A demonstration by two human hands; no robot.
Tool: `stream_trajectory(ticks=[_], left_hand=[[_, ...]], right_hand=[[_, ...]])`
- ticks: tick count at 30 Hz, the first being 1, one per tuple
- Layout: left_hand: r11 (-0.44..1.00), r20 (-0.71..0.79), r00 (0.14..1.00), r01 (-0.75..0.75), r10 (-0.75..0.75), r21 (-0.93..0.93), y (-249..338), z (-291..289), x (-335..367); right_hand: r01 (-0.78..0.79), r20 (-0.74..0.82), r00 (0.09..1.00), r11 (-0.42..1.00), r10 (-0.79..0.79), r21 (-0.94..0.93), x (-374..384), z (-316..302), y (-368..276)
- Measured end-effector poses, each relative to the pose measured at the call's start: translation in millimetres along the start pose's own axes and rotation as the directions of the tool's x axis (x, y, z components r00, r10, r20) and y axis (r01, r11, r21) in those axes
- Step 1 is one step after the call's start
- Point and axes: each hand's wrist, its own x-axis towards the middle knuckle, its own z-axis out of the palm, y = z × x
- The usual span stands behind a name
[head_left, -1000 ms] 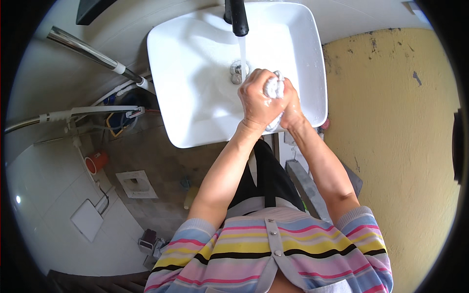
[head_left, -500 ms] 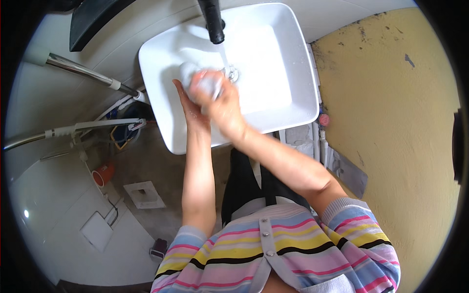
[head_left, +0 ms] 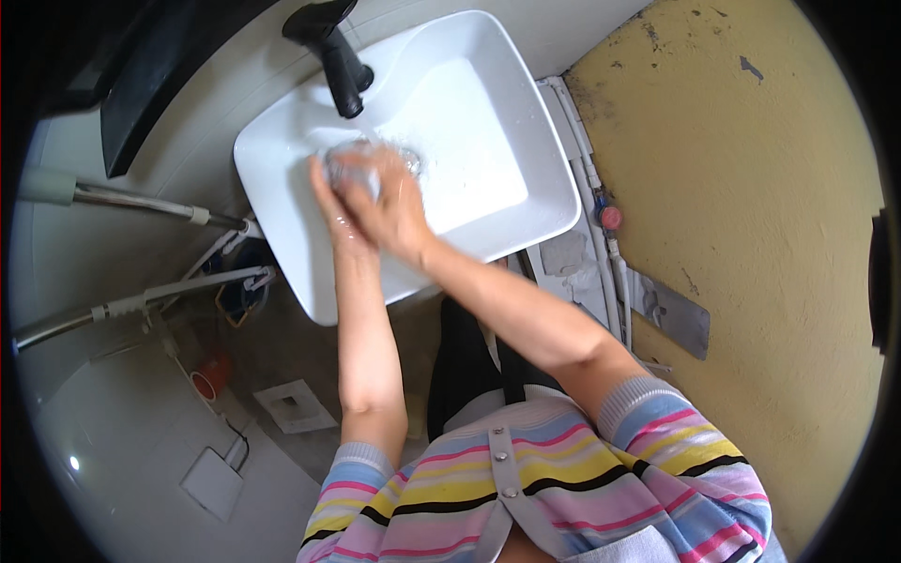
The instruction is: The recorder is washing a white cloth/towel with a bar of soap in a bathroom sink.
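Observation:
Both hands are together in the left part of a white washbasin (head_left: 532, 131), below the spout of a black tap (head_left: 340, 73). Between them is a shiny, greyish, rounded thing (head_left: 358, 176), blurred and largely covered by fingers, so its kind is unclear. My left hand (head_left: 336, 214) supports it from the left and beneath, wet at the wrist. Over it curls my right hand (head_left: 398, 208), smeared by motion, its fingers pressed against the thing. Water runs from the tap onto the hands, and the metal drain (head_left: 410, 161) shows just beyond them.
To the left, metal poles (head_left: 141, 202) lean near the basin. An orange container (head_left: 212, 375) and a square floor drain plate (head_left: 294, 406) lie low on the left. White pipes with a red valve knob (head_left: 610, 218) run beside the yellow wall (head_left: 751, 225) on the right.
My view has turned and shifted, so the basin sits lower and further left. Both hands have moved closer under the tap with the greyish thing, and the right fingers have shifted over it.

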Motion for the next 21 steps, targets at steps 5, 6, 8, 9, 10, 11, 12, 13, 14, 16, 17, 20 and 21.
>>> stream_trajectory(ticks=[5, 6, 8, 9, 10, 11, 12, 13, 14, 16, 17, 20, 21], left_hand=[[0.98, -0.009, 0.986, -0.166, 0.168, 0.108, -26.4, 16.2, 21.1], [0.973, 0.006, 0.982, -0.19, 0.191, 0.13, -35.2, 25.3, 23.1], [0.99, -0.08, 0.992, -0.092, 0.101, 0.111, -38.0, 38.4, 13.1], [0.997, -0.169, 0.985, -0.008, 0.021, 0.08, -38.6, 42.4, 6.8], [1.0, -0.188, 0.982, 0.015, -0.01, 0.026, -32.5, 37.4, 3.8], [1.0, -0.193, 0.981, 0.008, -0.002, 0.028, -29.6, 34.6, 4.8], [0.999, -0.184, 0.983, -0.015, 0.024, 0.05, -27.8, 27.4, 5.6], [0.996, -0.163, 0.986, -0.034, 0.046, 0.077, -27.5, 26.3, 8.4], [0.993, -0.143, 0.987, -0.055, 0.07, 0.103, -27.0, 24.7, 11.3], [0.985, -0.092, 0.991, -0.086, 0.1, 0.151, -30.9, 24.4, 18.7], [0.98, -0.065, 0.992, -0.096, 0.109, 0.173, -33.7, 25.9, 18.2], [0.975, -0.142, 0.983, -0.088, 0.118, 0.204, -31.4, 34.6, 14.6], [0.976, -0.142, 0.983, -0.083, 0.113, 0.202, -29.8, 28.8, 11.2]], right_hand=[[0.311, 0.081, 0.949, 0.87, -0.304, -0.383, 18.9, -15.6, -21.8], [-0.073, 0.038, 0.996, 0.98, 0.081, -0.187, 54.8, -27.2, -13.4], [-0.465, 0.074, 0.884, 0.885, 0.462, 0.035, 65.7, -32.7, 0.0], [-0.363, 0.007, 0.932, 0.931, 0.363, 0.028, 53.9, -32.5, 5.7], [-0.247, -0.046, 0.968, 0.969, 0.248, 0.019, 42.5, -27.3, 9.9], [-0.107, 0.012, 0.994, 0.994, 0.106, 0.039, 21.0, -19.0, 8.3], [0.005, 0.037, 0.999, 0.999, -0.004, -0.048, -6.5, -13.5, -5.6], [0.122, 0.059, 0.992, 0.983, -0.115, -0.135, -21.8, -13.4, -14.9], [0.123, 0.059, 0.992, 0.984, -0.116, -0.129, -17.4, -12.4, -13.8], [0.113, 0.014, 0.994, 0.962, -0.113, -0.249, 7.0, -14.4, -0.1], [-0.061, 0.018, 0.998, 0.993, 0.063, -0.1, 32.5, -23.5, 9.3], [-0.601, 0.285, 0.764, 0.799, 0.579, -0.013, 64.3, -37.8, 13.3], [-0.438, 0.119, 0.896, 0.897, 0.428, 0.069, 43.0, -31.3, 5.5]])
